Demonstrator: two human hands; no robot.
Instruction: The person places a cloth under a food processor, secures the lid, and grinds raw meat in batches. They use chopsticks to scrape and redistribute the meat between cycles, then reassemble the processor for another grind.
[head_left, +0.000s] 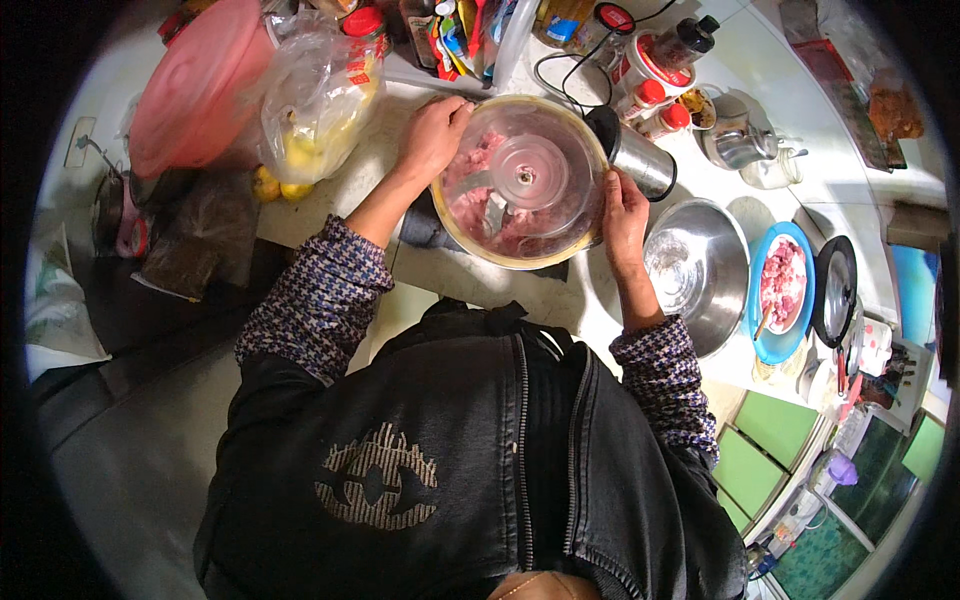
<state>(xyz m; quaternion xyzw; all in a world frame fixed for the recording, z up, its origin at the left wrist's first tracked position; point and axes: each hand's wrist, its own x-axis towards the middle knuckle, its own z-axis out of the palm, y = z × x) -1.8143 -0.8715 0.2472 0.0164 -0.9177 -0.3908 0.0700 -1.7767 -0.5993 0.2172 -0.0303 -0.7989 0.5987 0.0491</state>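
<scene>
A round food-chopper bowl (448, 244) stands on the counter before me, with a clear lid (574, 142) over it. Through the lid I see pinkish ground or chopped meat (472, 206) and metal blades (494, 212) around the central shaft. My left hand (437, 133) grips the rim at the upper left, fingers curled over it. On the opposite side, my right hand (625, 217) holds the rim, its thumb on top and part of its fingers hidden. A dark cloth (427, 229) shows partly under the bowl.
A steel cylinder with black ends (645, 161) lies right of the bowl. Farther right are a steel basin (712, 277) and a blue basin (763, 341) holding a dish of meat pieces (781, 281). Jars (652, 91) and a plastic bag of yellow fruit (315, 112) line the back.
</scene>
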